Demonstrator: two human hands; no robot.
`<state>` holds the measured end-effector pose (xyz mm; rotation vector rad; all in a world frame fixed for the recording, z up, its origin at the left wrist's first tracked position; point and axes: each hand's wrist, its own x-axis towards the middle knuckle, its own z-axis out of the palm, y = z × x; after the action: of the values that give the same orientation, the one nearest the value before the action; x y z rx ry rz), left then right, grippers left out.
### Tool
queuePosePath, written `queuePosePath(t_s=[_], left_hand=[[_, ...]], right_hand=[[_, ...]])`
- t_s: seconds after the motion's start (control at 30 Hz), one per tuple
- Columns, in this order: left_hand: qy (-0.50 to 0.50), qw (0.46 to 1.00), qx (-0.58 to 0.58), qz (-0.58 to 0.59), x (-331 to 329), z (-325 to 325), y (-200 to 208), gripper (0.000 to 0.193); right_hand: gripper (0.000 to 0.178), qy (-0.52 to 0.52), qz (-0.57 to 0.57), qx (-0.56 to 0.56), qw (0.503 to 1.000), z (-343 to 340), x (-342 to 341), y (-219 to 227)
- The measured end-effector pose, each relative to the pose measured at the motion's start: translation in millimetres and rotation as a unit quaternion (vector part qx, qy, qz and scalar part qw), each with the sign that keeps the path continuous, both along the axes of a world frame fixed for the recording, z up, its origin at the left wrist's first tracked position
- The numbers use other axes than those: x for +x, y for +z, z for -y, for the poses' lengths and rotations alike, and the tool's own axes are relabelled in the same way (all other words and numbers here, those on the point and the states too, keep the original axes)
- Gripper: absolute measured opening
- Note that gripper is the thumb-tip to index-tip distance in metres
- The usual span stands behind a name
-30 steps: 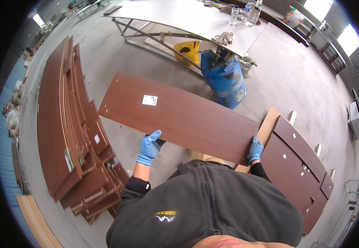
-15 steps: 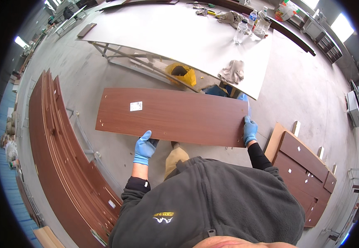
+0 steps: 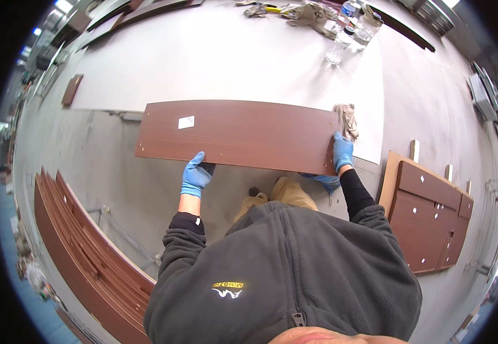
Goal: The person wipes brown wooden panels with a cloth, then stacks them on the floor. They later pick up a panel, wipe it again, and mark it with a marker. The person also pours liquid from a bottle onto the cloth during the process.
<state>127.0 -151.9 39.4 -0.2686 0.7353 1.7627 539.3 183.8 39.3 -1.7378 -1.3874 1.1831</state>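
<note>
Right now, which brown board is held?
The long board in the middle: left hand grips its near edge, right hand its right end. No hand touches the other boards.

This looks like a furniture workshop: a drilled brown board (image 3: 243, 133) in the middle, stacked long panels (image 3: 82, 249) at near left, flat panels (image 3: 412, 235) at right. A white worktable (image 3: 214, 57) with bottles (image 3: 337, 49) stands beyond, on a grey floor (image 3: 427, 109).

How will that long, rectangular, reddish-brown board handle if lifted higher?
The reddish-brown board seems stiff: no obvious sag beyond the blue-gloved left hand. Its length may make it tip if held off-centre. Its smooth-looking face could be slippery.
</note>
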Motion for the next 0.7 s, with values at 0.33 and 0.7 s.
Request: queuePosePath(t_s=[0.33,0.7], left_hand=[[-0.044,0.997,-0.065,-0.001,-106.9,-152.2,-31.8,0.033],[-0.152,0.971,-0.185,0.014,-151.0,-190.3,-55.4,0.032]], right_hand=[[0.051,-0.002,0.043,-0.070,0.997,-125.2,-76.1,-29.5],[0.026,0.071,0.304,0.115,0.943,-121.5,-80.7,23.0]])
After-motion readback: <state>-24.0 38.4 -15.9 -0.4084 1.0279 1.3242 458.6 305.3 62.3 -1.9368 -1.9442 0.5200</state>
